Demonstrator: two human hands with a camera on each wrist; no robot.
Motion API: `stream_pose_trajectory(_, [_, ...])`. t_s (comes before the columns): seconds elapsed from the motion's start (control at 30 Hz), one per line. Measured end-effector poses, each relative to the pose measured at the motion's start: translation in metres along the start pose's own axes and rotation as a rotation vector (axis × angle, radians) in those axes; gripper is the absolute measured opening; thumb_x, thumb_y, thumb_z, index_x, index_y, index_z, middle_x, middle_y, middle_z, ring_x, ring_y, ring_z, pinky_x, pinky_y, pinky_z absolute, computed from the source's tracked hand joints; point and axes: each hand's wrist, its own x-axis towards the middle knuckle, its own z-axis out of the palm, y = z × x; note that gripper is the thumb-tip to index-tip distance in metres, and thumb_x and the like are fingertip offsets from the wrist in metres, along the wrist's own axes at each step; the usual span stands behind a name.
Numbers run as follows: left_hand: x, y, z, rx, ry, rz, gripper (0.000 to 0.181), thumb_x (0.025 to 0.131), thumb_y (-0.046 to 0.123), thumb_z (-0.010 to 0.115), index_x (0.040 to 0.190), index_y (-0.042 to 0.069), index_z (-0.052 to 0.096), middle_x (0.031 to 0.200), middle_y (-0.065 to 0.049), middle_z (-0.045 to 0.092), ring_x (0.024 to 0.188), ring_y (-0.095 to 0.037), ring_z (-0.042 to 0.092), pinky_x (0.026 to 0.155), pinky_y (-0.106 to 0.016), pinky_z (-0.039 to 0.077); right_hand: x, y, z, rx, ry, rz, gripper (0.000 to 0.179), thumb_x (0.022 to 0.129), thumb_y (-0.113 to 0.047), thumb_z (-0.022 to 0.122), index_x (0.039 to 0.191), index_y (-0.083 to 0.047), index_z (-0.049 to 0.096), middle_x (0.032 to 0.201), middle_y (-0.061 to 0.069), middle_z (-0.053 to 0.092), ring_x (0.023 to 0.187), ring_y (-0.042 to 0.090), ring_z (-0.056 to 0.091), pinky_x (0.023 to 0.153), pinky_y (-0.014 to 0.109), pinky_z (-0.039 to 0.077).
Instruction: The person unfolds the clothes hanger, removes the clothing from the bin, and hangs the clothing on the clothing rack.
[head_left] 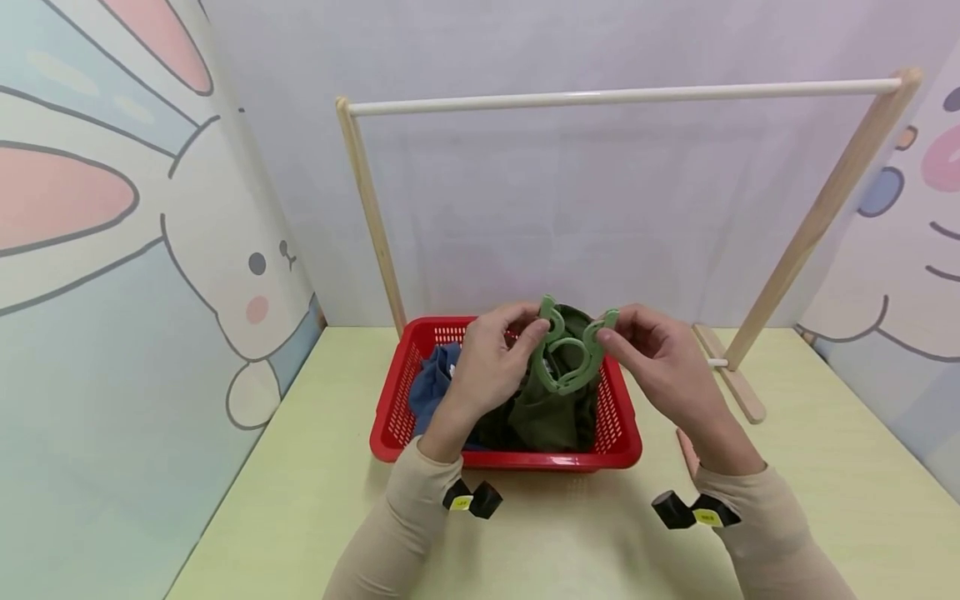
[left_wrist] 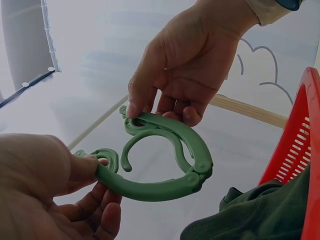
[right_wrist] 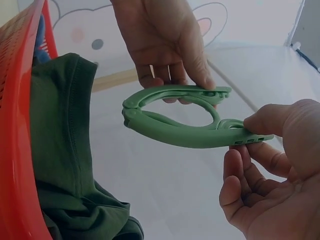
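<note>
Two hands are on one green folding hanger, which I hold up over one red basket. My left hand pinches one end, thumb pressed close to the fingers with only the plastic between; my right hand pinches the other end the same way. The hanger's two arms meet at one hinge, with one curved hook between them.

I count two garments in the basket: one dark green garment and one blue garment, partly hidden by my left hand. Whether more lie beneath, I can't tell. Behind stands one rack with two wooden posts and one white rod; the basket hides its left foot. One pinkish object on the table is half covered by my right forearm, too little showing to identify.
</note>
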Motion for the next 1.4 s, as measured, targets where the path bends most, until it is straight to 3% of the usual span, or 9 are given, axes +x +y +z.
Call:
stream_pose_trajectory(0.33, [0.001, 0.000, -0.007, -0.030, 0.035, -0.012, 0.022, 0.113, 0.018, 0.068, 0.125, 0.003, 0.077, 0.096, -0.008, 0.072, 0.083, -0.019, 0.060, 0.072, -0.029, 0.048, 0.002, 0.000, -0.007, 0.035, 0.007, 0.002, 0.013, 0.110, -0.008, 0.071, 0.117, 0.002, 0.073, 0.099, 0.007, 0.073, 0.087, 0.015, 0.071, 0.079, 0.020, 0.061])
stream_pose_trajectory(0.57, [0.002, 0.000, -0.010, -0.067, 0.059, -0.020, 0.017, 0.113, 0.017, 0.068, 0.121, 0.004, 0.076, 0.092, -0.009, 0.068, 0.081, -0.020, 0.059, 0.071, -0.030, 0.047, 0.001, 0.000, -0.012, 0.043, 0.029, 0.001, 0.013, 0.110, -0.007, 0.070, 0.117, 0.004, 0.072, 0.101, 0.005, 0.076, 0.081, 0.016, 0.071, 0.075, 0.022, 0.062])
stream_pose_trajectory(0.9, [0.006, 0.002, -0.017, -0.091, 0.100, -0.013, 0.020, 0.113, 0.016, 0.066, 0.123, 0.000, 0.074, 0.094, -0.016, 0.069, 0.076, -0.021, 0.056, 0.069, -0.030, 0.046, -0.003, -0.002, -0.027, 0.142, 0.052, 0.021, 0.015, 0.110, -0.005, 0.069, 0.118, 0.008, 0.071, 0.101, 0.006, 0.077, 0.080, 0.018, 0.073, 0.079, 0.022, 0.064])
stream_pose_trajectory(1.1, [0.008, 0.003, -0.024, -0.127, 0.154, -0.032, 0.019, 0.114, 0.015, 0.065, 0.121, -0.001, 0.073, 0.098, -0.015, 0.071, 0.085, -0.035, 0.065, 0.073, -0.030, 0.051, -0.002, -0.004, -0.032, 0.254, 0.056, 0.025, 0.015, 0.108, -0.003, 0.071, 0.117, 0.010, 0.071, 0.105, 0.009, 0.080, 0.083, 0.020, 0.075, 0.080, 0.023, 0.064])
stream_pose_trajectory(1.2, [0.007, 0.003, -0.028, -0.155, 0.183, -0.051, 0.019, 0.114, 0.013, 0.065, 0.122, -0.002, 0.073, 0.102, -0.017, 0.073, 0.088, -0.036, 0.069, 0.075, -0.029, 0.056, 0.000, -0.005, -0.034, 0.245, 0.051, 0.022, 0.013, 0.108, -0.002, 0.072, 0.115, 0.009, 0.073, 0.104, 0.009, 0.080, 0.084, 0.019, 0.075, 0.079, 0.024, 0.063])
stream_pose_trajectory(1.27, [0.007, 0.003, -0.030, -0.173, 0.195, -0.056, 0.020, 0.113, 0.012, 0.066, 0.123, -0.003, 0.072, 0.105, -0.018, 0.074, 0.088, -0.036, 0.072, 0.076, -0.036, 0.062, 0.001, -0.005, -0.036, 0.232, 0.041, 0.023, 0.013, 0.108, -0.002, 0.072, 0.115, 0.008, 0.074, 0.102, 0.009, 0.080, 0.085, 0.018, 0.075, 0.078, 0.024, 0.063])
stream_pose_trajectory(1.4, [0.008, 0.002, -0.031, -0.173, 0.206, -0.052, 0.020, 0.113, 0.012, 0.067, 0.124, -0.003, 0.073, 0.106, -0.018, 0.075, 0.086, -0.040, 0.071, 0.074, -0.040, 0.061, 0.001, -0.006, -0.041, 0.234, -0.005, 0.033, 0.012, 0.108, -0.001, 0.072, 0.115, 0.008, 0.074, 0.098, 0.013, 0.080, 0.085, 0.017, 0.077, 0.077, 0.025, 0.063])
